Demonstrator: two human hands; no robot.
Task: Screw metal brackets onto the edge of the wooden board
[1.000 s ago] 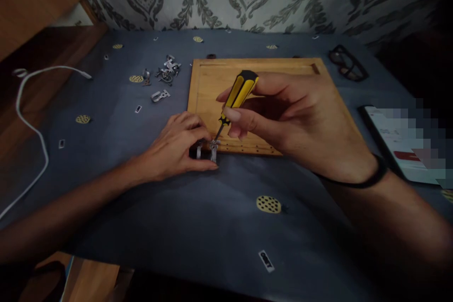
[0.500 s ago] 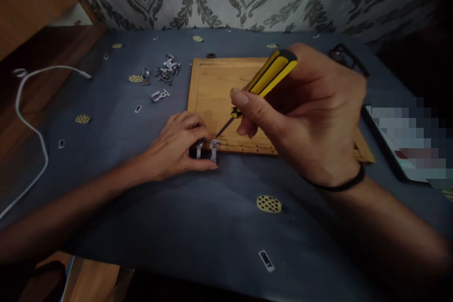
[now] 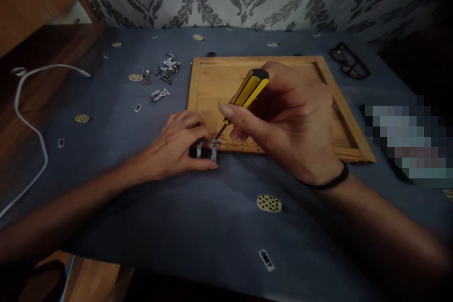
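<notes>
Slim silver metal clip (image 3: 213,152): fiddly bit in hand

So I'm on the head feed, and the clip sits at the near edge of a honey-coloured rectangular framed wooden board (image 3: 212,89), close to its left corner, with a second silver metal clip (image 3: 198,150) just beside it. Right hand (image 3: 300,118) is closed around the fluted handle of a yellow-and-black screwdriver (image 3: 249,89), shaft tilted, tip at the top of the first clip. Left hand (image 3: 180,144) is half open, curled by the corner, finger and thumb spread around the clips; can't tell if it's actually gripping them.

My read: we're on the screw-turning step. Tightening or loosening, no idea, and the tip's too small to say if it's seated. Next move, IMO, calls for a straighter shaft, light pressure and a small twist, left hand braced so nothing skids. Loose silver metal fittings (image 3: 168,70) lie on the dark blue pineapple-print cloth (image 3: 106,151), left of the board.
</notes>
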